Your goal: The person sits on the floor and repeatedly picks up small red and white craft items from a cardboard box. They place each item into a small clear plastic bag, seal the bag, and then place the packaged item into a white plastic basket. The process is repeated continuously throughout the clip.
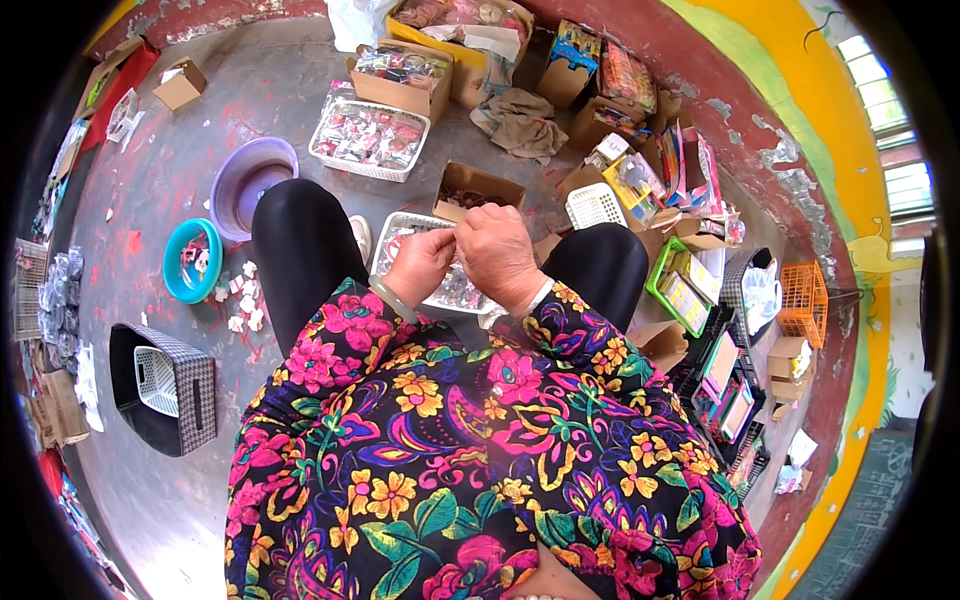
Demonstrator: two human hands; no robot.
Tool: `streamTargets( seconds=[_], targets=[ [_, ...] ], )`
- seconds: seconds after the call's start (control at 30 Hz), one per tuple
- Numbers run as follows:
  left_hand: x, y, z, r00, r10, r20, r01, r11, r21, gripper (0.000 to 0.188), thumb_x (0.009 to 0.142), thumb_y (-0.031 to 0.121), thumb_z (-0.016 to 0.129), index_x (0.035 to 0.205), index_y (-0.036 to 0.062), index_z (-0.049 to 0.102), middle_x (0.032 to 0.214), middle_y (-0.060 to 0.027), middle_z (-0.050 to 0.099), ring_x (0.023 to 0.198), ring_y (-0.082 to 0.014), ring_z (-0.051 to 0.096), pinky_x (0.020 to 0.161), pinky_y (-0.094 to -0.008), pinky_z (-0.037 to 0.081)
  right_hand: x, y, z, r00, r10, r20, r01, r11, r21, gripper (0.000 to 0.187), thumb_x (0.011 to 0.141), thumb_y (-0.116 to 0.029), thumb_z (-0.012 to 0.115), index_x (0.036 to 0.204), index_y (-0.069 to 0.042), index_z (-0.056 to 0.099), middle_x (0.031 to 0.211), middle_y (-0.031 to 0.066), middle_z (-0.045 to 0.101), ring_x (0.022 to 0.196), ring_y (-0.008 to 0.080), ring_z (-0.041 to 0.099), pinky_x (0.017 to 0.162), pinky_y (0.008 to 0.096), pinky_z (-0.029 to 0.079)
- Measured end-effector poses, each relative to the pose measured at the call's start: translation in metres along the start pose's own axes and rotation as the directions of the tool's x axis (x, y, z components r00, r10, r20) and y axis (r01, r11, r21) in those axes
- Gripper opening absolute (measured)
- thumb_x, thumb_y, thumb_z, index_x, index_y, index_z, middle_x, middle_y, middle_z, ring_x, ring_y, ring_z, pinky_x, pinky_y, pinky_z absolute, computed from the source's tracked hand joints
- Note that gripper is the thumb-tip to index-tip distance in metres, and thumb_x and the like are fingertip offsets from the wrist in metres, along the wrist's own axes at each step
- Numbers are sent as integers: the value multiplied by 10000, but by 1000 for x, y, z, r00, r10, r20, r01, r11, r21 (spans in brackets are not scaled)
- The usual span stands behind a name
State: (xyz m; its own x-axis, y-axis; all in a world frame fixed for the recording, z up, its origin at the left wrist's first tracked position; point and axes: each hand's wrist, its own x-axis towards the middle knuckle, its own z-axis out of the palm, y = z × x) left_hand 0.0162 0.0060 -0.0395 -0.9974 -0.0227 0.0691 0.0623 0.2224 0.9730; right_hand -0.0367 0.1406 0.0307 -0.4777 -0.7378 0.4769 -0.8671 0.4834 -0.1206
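Observation:
My left hand (pixel 419 264) and my right hand (pixel 496 256) meet between my knees, fingertips pinched together. Whatever they hold is too small or too hidden to make out. Directly beneath them sits a white plastic basket (pixel 402 222) with small packaged items in it, partly covered by my hands. Just beyond my right hand stands an open cardboard box (pixel 503 187) holding thin reddish-brown pieces.
Farther out is another white basket (pixel 370 171) full of small packets. To the left are a purple basin (pixel 228 190), a teal basin (pixel 168 262), scattered white pieces (pixel 240 300) and a dark checked bin (pixel 195 400). A green crate (pixel 655 275) stands right.

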Motion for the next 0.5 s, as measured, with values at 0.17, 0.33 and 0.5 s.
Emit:
streamTargets(
  seconds=[0.17,0.33,0.5],
  targets=[
    [0,8,-2,1000,26,15,-27,994,109,203,855,57,512,1030,-1,597,805,-91,624,765,-130,592,679,-262,467,2,1,-4,999,30,-39,-27,996,81,54,648,-124,590,663,-95,547,698,43,508,712,236,506,641,354,386],
    [0,8,-1,989,-118,84,140,933,-332,213,883,36,489,1061,-48,573,935,-72,624,851,-131,590,758,-247,481,-1,10,0,970,239,-38,-213,917,337,64,625,-129,600,642,-72,577,694,62,528,727,254,518,637,366,408],
    [0,9,-3,985,-109,137,160,874,-459,236,896,52,479,1096,-52,552,986,-96,612,894,-140,592,803,-261,484,-6,21,-1,878,457,142,-443,664,602,69,651,-91,606,671,-27,620,677,63,561,672,189,549,592,295,437]
  ],
)
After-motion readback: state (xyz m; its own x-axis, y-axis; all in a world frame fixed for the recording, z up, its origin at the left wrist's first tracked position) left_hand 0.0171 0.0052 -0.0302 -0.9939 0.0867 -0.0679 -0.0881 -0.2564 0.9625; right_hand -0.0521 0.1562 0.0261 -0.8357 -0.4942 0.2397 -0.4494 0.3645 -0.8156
